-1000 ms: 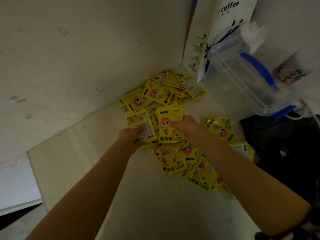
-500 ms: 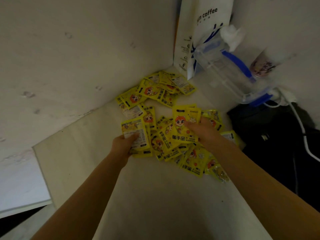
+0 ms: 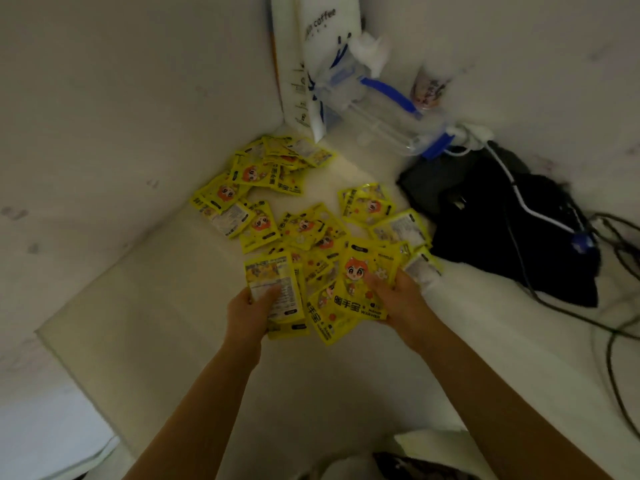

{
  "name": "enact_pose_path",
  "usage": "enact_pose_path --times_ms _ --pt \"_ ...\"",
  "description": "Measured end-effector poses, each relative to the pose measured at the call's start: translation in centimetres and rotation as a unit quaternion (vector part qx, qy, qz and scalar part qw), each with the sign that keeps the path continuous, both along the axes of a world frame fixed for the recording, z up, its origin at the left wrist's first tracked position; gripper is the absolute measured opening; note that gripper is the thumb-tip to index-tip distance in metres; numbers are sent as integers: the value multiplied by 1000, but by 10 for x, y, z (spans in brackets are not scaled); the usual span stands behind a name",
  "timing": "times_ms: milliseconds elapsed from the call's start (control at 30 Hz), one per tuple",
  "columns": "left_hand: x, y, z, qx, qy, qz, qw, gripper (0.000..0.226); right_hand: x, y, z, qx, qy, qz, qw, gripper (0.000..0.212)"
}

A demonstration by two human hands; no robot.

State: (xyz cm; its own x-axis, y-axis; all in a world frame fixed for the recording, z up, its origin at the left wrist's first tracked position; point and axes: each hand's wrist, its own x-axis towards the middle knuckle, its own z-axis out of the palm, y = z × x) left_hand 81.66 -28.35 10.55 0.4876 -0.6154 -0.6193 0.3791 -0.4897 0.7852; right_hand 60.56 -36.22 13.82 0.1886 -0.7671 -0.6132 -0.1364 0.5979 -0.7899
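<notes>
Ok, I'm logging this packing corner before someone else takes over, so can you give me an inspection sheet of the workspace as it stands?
Surface: pale tabletop set in a corner, dimly lit.
Job's things: yellow hand-warmer packets scattered and overlapping, some face up, some back up.
Clutter: white coffee paper bag, clear jug with blue handle, printed cup, black bag.
Hands: left hand holds a packet stack, back up; right hand pinches a face-up packet.
Cables: white cable over the black bag; black cables at the right edge.
Surroundings: scuffed white walls on two sides.
</notes>
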Motion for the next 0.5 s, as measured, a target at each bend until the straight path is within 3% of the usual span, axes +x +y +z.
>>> enact_pose_path --times_ms 367,500 --pt "-27 51 -2 4 17 -169 985 7 -32 149 4 13 25 -171 985 25" --pt "-59 59 2 0 23 -237 971 16 -58 188 8 10 30 -244 969 23"
